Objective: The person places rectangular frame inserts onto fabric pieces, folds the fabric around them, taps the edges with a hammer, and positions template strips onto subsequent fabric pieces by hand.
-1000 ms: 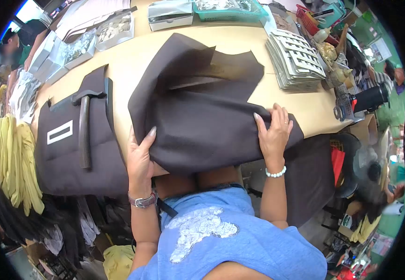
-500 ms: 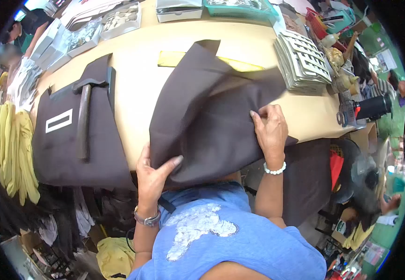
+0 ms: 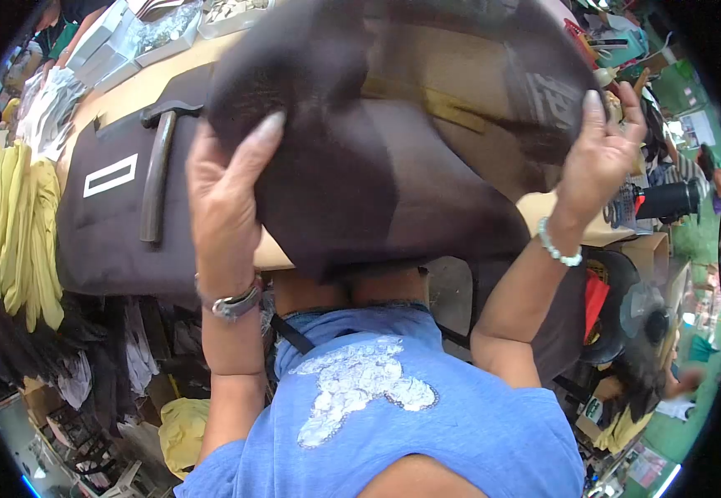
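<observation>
A large dark brown fabric piece (image 3: 335, 183) is lifted over the table in front of me, its upper part blurred by motion. My left hand (image 3: 232, 187) grips its left edge, thumb on the near face and fingers mostly hidden. My right hand (image 3: 597, 162) holds the right edge near the thumb, with other fingers raised. To the left, another dark brown piece (image 3: 107, 236) lies on the table. On it rest a hammer (image 3: 158, 174) and a white rectangular frame (image 3: 111, 176).
Yellow cloth pieces (image 3: 20, 216) hang at the left edge. White boxes of small parts (image 3: 165, 37) stand at the back left. A yellow strip (image 3: 452, 112) lies behind the fabric. A black cylinder (image 3: 667, 199) sits at the right, above a black stool (image 3: 618, 319).
Both hands have risen and moved apart, the left leftward and the right far to the right. The fabric has been lifted and spread, covering much of the table's back. The view has shifted slightly.
</observation>
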Demonstrator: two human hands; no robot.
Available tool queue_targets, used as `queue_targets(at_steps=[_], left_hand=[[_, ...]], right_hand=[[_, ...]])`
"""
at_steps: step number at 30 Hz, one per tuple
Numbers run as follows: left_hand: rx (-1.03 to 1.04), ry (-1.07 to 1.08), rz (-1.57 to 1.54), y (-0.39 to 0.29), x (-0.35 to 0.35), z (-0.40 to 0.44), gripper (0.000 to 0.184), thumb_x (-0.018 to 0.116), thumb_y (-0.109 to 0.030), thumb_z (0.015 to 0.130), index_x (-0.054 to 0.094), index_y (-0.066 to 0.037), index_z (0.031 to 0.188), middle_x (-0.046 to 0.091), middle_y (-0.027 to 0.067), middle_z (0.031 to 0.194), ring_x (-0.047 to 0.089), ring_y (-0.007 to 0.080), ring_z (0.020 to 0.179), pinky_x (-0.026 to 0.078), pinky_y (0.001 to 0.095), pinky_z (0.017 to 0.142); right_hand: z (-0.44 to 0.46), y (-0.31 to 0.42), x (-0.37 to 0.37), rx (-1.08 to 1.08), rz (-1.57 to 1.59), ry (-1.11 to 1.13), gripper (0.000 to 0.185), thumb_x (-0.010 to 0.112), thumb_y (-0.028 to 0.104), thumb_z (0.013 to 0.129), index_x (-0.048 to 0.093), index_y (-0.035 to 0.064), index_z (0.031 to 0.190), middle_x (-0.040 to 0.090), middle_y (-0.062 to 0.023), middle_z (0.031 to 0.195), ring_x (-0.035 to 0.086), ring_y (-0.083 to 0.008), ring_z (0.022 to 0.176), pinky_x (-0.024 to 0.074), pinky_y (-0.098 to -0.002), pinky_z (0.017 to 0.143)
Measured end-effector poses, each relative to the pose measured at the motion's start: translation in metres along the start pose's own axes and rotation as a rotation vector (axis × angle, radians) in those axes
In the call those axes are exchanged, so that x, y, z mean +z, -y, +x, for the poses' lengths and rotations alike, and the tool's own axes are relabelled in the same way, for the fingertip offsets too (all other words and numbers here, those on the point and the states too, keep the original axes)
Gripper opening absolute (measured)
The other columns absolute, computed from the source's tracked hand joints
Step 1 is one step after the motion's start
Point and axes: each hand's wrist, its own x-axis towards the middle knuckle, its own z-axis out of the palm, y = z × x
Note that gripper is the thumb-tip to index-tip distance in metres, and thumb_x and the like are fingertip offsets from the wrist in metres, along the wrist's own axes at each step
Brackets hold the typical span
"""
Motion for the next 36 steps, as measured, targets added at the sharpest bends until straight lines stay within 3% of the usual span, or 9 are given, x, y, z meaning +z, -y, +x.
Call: queue_targets(at_steps=[5, 8, 11, 16, 20, 26, 30, 31, 36], left_hand=[[0.301, -0.215, 1.006, -0.013, -0.036, -0.023, 0.066, 0.072, 0.002, 0.072, 0.044, 0.002, 0.131, 0.060, 0.0123, 0.116, 0.058, 0.0202, 0.104, 0.044, 0.0312, 0.093], [0.073, -0.166, 1.056, 0.000, -0.058, -0.069, 0.075, 0.076, 0.000, 0.068, 0.040, 0.001, 0.134, 0.059, 0.0146, 0.117, 0.055, 0.0194, 0.107, 0.042, 0.0327, 0.094], [-0.529, -0.210, 1.155, -0.007, -0.057, -0.102, 0.088, 0.080, -0.006, 0.061, 0.036, -0.002, 0.138, 0.052, 0.0197, 0.124, 0.050, 0.0288, 0.116, 0.037, 0.0365, 0.100], [0.263, 0.202, 1.483, 0.012, -0.041, -0.097, 0.076, 0.077, -0.014, 0.069, 0.041, -0.004, 0.135, 0.038, 0.0204, 0.139, 0.036, 0.0376, 0.128, 0.031, 0.0442, 0.105], [0.336, 0.596, 1.455, 0.048, 0.000, -0.081, 0.064, 0.071, -0.027, 0.076, 0.046, -0.010, 0.133, 0.035, 0.0188, 0.142, 0.032, 0.0367, 0.132, 0.027, 0.0502, 0.106], [0.206, 0.057, 1.776, 0.063, -0.047, -0.012, 0.067, 0.061, -0.047, 0.081, 0.050, 0.007, 0.121, 0.044, 0.0234, 0.132, 0.036, 0.0401, 0.126, 0.027, 0.0534, 0.104], [0.141, 0.389, 1.333, 0.066, -0.048, -0.013, 0.051, 0.069, -0.025, 0.080, 0.055, 0.009, 0.114, 0.055, 0.0220, 0.120, 0.050, 0.0338, 0.117, 0.035, 0.0441, 0.101], [-0.244, 0.318, 0.776, 0.054, -0.035, -0.013, 0.045, 0.067, -0.010, 0.079, 0.054, 0.009, 0.117, 0.061, 0.0171, 0.114, 0.057, 0.0252, 0.108, 0.043, 0.0374, 0.094], [-0.173, -0.001, 0.016, -0.021, -0.031, -0.004, 0.047, 0.059, 0.008, 0.074, 0.053, 0.005, 0.121, 0.061, 0.0145, 0.113, 0.059, 0.0212, 0.103, 0.045, 0.0322, 0.093]], right_hand=[[-0.012, -0.007, -0.026, 0.145, -0.334, 0.302, 0.025, 0.055, 0.003, 0.087, 0.063, -0.0026, 0.110, 0.066, -0.0115, 0.108, 0.061, -0.0193, 0.100, 0.0442, -0.0304, 0.092], [-0.065, -0.027, -0.038, 0.295, -0.424, 0.551, 0.027, 0.058, 0.003, 0.084, 0.064, -0.0004, 0.110, 0.065, -0.0177, 0.108, 0.063, -0.0252, 0.101, 0.0469, -0.0317, 0.088], [-0.099, -0.030, -0.053, 0.403, -0.541, 0.611, 0.023, 0.061, 0.003, 0.083, 0.065, -0.0033, 0.104, 0.067, -0.0165, 0.090, 0.064, -0.0233, 0.079, 0.0489, -0.0333, 0.075], [-0.112, -0.035, -0.071, 0.443, -0.532, 0.547, 0.022, 0.061, 0.004, 0.083, 0.065, -0.0049, 0.103, 0.066, -0.0153, 0.087, 0.063, -0.0224, 0.078, 0.0485, -0.0321, 0.075], [-0.099, -0.045, -0.073, 0.361, -0.566, 0.513, 0.023, 0.061, 0.005, 0.084, 0.065, -0.0052, 0.104, 0.066, -0.0151, 0.089, 0.063, -0.0226, 0.080, 0.0481, -0.0319, 0.076], [-0.080, -0.063, -0.068, 0.297, -0.500, 0.455, 0.026, 0.063, 0.008, 0.084, 0.064, -0.0052, 0.106, 0.066, -0.0180, 0.093, 0.063, -0.0240, 0.083, 0.0471, -0.0319, 0.078], [-0.100, -0.057, -0.062, 0.596, -0.134, 0.443, 0.043, 0.061, -0.001, 0.081, 0.053, -0.0055, 0.123, 0.059, -0.0140, 0.121, 0.054, -0.0196, 0.112, 0.0403, -0.0305, 0.095], [-0.100, -0.055, -0.064, 0.677, -0.017, 0.442, 0.051, 0.058, -0.007, 0.079, 0.048, -0.0043, 0.129, 0.053, -0.0119, 0.130, 0.048, -0.0187, 0.120, 0.0352, -0.0298, 0.101], [-0.041, -0.004, -0.085, 0.411, 0.002, 0.347, 0.041, 0.059, -0.006, 0.081, 0.056, -0.0020, 0.122, 0.058, -0.0116, 0.123, 0.051, -0.0188, 0.117, 0.0349, -0.0300, 0.102]])
